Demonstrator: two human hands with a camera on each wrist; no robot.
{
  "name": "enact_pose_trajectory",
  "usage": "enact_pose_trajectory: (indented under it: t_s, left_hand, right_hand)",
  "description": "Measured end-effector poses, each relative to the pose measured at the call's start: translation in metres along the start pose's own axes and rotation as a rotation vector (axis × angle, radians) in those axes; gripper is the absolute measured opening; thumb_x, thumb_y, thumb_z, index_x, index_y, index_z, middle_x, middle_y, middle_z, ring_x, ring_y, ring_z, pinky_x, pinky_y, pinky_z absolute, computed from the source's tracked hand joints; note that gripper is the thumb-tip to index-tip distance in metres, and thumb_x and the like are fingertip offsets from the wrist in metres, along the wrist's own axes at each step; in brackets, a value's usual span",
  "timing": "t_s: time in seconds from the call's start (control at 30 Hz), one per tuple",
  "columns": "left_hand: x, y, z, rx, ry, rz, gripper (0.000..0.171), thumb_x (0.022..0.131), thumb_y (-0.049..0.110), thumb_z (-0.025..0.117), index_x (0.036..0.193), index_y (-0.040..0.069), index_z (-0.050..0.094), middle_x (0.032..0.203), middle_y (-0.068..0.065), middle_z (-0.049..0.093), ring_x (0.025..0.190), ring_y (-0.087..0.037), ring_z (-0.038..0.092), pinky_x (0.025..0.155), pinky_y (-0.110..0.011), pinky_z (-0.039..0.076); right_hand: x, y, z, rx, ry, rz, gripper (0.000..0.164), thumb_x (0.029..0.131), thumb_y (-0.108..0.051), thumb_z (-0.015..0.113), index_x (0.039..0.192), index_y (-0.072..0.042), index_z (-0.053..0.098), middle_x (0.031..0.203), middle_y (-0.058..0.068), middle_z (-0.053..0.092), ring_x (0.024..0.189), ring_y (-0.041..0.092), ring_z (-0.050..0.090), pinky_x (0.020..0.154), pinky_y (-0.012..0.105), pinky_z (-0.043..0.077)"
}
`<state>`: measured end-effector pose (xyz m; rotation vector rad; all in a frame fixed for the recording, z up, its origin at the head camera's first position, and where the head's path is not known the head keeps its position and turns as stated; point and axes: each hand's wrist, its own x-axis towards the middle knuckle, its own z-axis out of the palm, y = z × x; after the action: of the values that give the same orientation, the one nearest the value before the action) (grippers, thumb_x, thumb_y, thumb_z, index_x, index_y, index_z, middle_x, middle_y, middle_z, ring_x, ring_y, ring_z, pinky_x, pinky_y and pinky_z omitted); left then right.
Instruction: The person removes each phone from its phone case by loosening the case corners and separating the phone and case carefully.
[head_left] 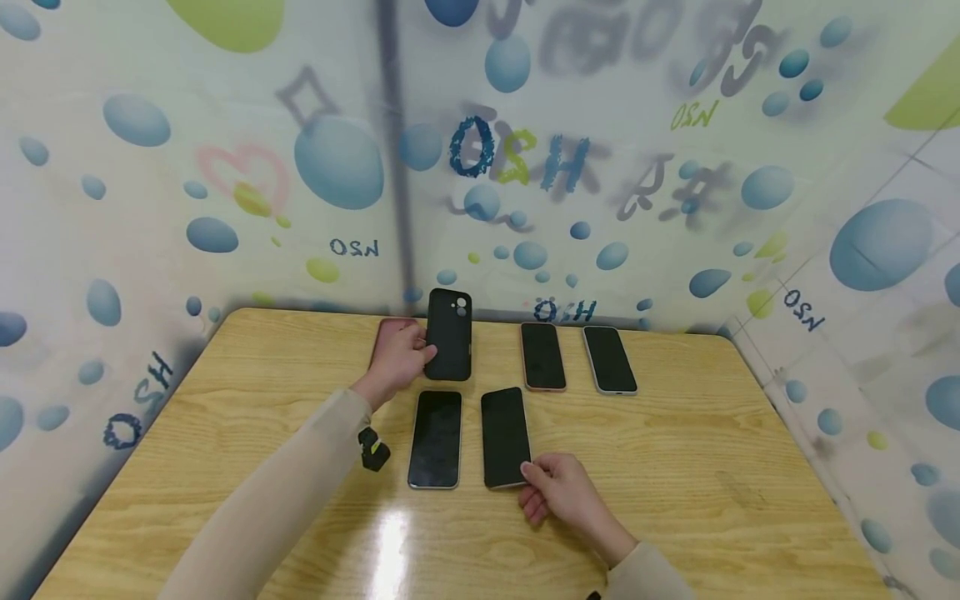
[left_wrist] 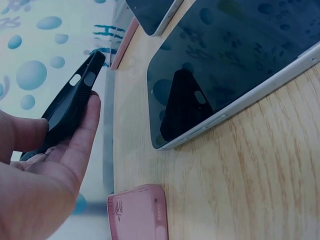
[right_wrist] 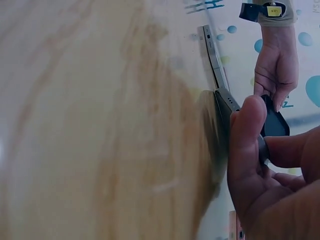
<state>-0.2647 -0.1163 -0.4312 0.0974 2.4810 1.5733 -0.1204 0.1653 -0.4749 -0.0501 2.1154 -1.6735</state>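
Note:
My left hand [head_left: 399,360] grips a black phone case [head_left: 449,335] by its left edge, raised at the back of the table with its camera cutouts at the top. In the left wrist view the thumb presses the inside of the case [left_wrist: 75,102] and the fingers lie behind it. A pink phone case [head_left: 390,330] lies partly behind this hand. My right hand [head_left: 564,496] pinches the lower right corner of a dark-screened phone [head_left: 506,435] between thumb and fingers. That phone's lower end looks slightly tilted up in the right wrist view.
Another dark-screened phone [head_left: 435,440] lies left of the pinched one. Farther back are a phone with a pink edge [head_left: 543,357] and a phone with a white edge [head_left: 611,360]. A patterned curtain [head_left: 525,225] hangs behind the wooden table [head_left: 697,467].

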Motion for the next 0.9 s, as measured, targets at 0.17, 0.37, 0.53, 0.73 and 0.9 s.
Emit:
enact_pose_trajectory:
  t_s: [0.17, 0.37, 0.53, 0.73, 0.9]
  left_hand:
    - [0.0006, -0.0003, -0.0006, 0.007, 0.003, -0.008, 0.043, 0.108, 0.008, 0.05, 0.147, -0.008, 0.044, 0.147, -0.033, 0.049, 0.124, -0.041, 0.059, 0.091, -0.046, 0.057]
    - [-0.0011, 0.0005, -0.0016, 0.018, 0.005, -0.023, 0.044, 0.108, 0.009, 0.051, 0.149, -0.007, 0.044, 0.148, -0.033, 0.048, 0.106, -0.035, 0.061, 0.077, -0.036, 0.053]
    - [-0.0013, -0.0003, -0.0017, 0.017, 0.008, -0.023, 0.045, 0.108, 0.01, 0.052, 0.149, -0.006, 0.044, 0.149, -0.033, 0.048, 0.076, -0.024, 0.056, 0.069, -0.032, 0.049]
    - [0.0008, -0.0028, -0.001, 0.047, 0.008, -0.017, 0.048, 0.109, 0.011, 0.052, 0.152, -0.006, 0.041, 0.152, -0.032, 0.045, 0.119, -0.038, 0.06, 0.082, -0.038, 0.054]
    - [0.0019, -0.0044, -0.0001, 0.063, 0.014, -0.022, 0.046, 0.109, 0.012, 0.052, 0.15, -0.007, 0.043, 0.15, -0.032, 0.046, 0.128, -0.04, 0.055, 0.089, -0.042, 0.054]
  right_hand:
    - [-0.0005, 0.0004, 0.0022, -0.164, 0.038, -0.014, 0.034, 0.108, -0.017, 0.054, 0.083, 0.004, 0.065, 0.065, 0.004, 0.067, 0.05, 0.011, 0.062, 0.049, 0.032, 0.058]
    - [0.0, 0.0001, 0.0045, -0.349, 0.061, -0.003, 0.039, 0.107, -0.021, 0.057, 0.072, -0.004, 0.061, 0.056, 0.0, 0.06, 0.04, 0.007, 0.054, 0.042, 0.028, 0.052]
    - [-0.0005, -0.0017, 0.0053, -0.451, 0.067, 0.002, 0.044, 0.106, -0.023, 0.059, 0.066, -0.007, 0.058, 0.049, -0.004, 0.055, 0.036, 0.004, 0.048, 0.039, 0.023, 0.046]
    - [0.0009, -0.0006, 0.0033, -0.514, 0.044, -0.002, 0.045, 0.106, -0.024, 0.059, 0.063, -0.009, 0.057, 0.047, -0.005, 0.053, 0.035, 0.005, 0.046, 0.039, 0.021, 0.042]
    - [0.0014, -0.0016, 0.0007, -0.54, 0.017, -0.013, 0.046, 0.106, -0.023, 0.059, 0.063, -0.01, 0.057, 0.046, -0.006, 0.053, 0.035, 0.005, 0.046, 0.038, 0.022, 0.042]
